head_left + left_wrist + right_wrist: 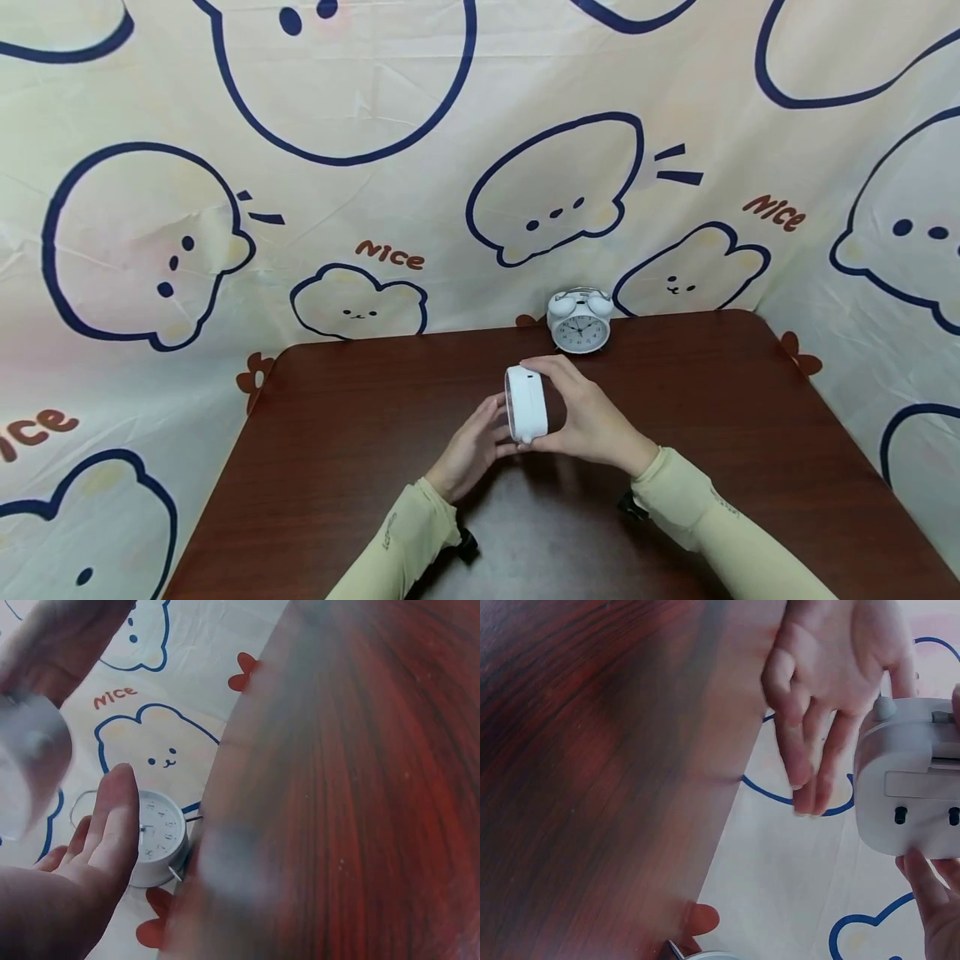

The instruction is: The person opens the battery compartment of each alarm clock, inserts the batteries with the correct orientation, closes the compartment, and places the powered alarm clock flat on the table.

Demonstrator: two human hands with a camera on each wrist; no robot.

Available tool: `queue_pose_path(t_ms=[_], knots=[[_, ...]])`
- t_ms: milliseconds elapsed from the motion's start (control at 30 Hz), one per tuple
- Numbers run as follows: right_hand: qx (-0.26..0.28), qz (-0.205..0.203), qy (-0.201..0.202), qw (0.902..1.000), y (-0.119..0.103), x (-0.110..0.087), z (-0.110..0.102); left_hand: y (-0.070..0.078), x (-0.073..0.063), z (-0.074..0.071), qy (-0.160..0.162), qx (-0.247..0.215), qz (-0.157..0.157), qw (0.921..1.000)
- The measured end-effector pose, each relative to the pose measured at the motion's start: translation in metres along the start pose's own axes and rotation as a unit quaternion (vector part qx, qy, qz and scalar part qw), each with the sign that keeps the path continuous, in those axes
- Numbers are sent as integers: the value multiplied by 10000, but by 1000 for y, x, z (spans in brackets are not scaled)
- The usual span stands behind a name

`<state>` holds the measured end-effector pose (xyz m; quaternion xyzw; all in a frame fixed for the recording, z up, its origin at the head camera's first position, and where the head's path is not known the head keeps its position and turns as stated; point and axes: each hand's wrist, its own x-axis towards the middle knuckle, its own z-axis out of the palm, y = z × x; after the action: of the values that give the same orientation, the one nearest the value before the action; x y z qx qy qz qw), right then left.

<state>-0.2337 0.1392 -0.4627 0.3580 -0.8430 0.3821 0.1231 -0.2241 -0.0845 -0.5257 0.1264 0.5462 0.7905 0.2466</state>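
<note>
A white rounded clock-like device (527, 404) is held up over the table by my right hand (592, 412). The right fingers grip its upper edge and the thumb its lower edge. Two black knobs and a recess mark its back (922, 784) in the right wrist view. My left hand (468, 446) is close by on the left, palm toward the device, with fingers extended and relaxed. Those left fingers (829, 750) look apart from it in the right wrist view; whether the thumb touches is hard to tell. Blur and the frame edge cut the device (34, 765) in the left wrist view.
A white twin-bell alarm clock (581, 332) stands at the back edge of the dark brown wooden table (360, 417). Behind the table hangs a pale cloth (442, 200) printed with blue-outlined cartoon animals. Dark wrist straps (467, 546) sit at both cuffs.
</note>
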Motion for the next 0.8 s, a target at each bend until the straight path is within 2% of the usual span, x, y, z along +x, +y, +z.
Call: queue_pose_path(t_ms=[167, 400, 600, 800], knots=[[173, -14, 128, 9998, -2, 2, 0, -2, 0, -1, 108, -206, 7, 9997], [335, 78, 100, 9994, -3, 1, 3, -2, -1, 4, -156, -633, 273, 9975], [433, 91, 88, 9990, -4, 2, 4, -1, -1, 7, 23, -723, 552, 9958], [590, 127, 51, 9982, -4, 4, 0, 1, -1, 10, 145, -724, 606, 9954]])
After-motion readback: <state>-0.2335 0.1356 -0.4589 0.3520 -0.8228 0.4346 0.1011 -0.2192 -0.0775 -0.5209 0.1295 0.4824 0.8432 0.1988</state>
